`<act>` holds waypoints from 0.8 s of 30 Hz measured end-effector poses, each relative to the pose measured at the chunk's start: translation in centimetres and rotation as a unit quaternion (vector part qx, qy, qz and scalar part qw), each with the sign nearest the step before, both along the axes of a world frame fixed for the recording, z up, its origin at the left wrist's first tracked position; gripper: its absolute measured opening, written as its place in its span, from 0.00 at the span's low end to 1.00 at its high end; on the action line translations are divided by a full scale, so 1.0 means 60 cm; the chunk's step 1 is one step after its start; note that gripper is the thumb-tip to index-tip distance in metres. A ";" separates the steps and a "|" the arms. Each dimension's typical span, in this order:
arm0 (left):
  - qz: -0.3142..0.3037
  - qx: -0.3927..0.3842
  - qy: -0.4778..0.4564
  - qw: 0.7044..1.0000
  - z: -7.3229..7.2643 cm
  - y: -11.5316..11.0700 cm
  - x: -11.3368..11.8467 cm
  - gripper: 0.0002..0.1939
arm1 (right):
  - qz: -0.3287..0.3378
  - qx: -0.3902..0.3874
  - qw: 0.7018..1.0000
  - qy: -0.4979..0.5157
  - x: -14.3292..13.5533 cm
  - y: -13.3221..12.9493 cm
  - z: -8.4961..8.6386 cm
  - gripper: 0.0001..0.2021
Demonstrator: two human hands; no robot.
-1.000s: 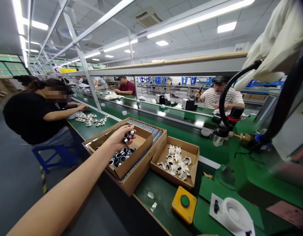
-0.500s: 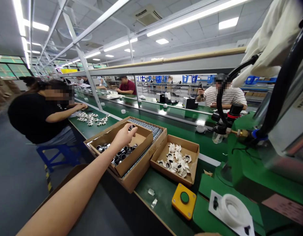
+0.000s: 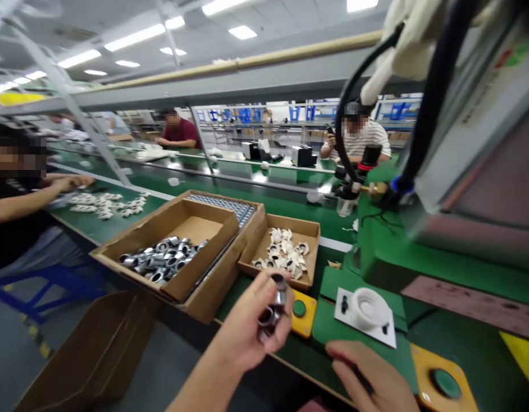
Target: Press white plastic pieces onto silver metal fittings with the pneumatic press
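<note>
The left hand point(image 3: 251, 323) gripped metal rings point(image 3: 273, 306) near the yellow button box point(image 3: 305, 313); the right hand point(image 3: 371, 380) rested at the bench edge point(image 3: 316, 384), grip unclear.

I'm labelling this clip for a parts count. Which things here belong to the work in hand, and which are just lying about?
In hand:
- left hand holding metal rings
- right hand
- box of metal rings
- white fixture

Lying about:
- box of white parts
- yellow button
- empty carton
</note>
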State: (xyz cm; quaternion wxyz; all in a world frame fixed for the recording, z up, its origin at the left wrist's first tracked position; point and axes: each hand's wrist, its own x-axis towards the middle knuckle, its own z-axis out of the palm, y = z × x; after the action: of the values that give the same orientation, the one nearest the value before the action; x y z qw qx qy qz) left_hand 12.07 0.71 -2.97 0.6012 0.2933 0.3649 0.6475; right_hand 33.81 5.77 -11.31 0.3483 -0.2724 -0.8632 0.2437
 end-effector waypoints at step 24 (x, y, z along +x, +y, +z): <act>-0.161 -0.186 -0.036 0.969 -0.117 -0.011 0.151 0.11 | -0.232 0.081 0.969 -0.036 0.024 0.113 0.134 0.14</act>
State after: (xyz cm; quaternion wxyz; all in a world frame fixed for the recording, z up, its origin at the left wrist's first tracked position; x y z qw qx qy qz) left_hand 21.14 0.08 -9.99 0.7545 0.2080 0.4047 0.4729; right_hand 35.26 12.53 -3.24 0.3846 -0.4449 -0.8053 0.0757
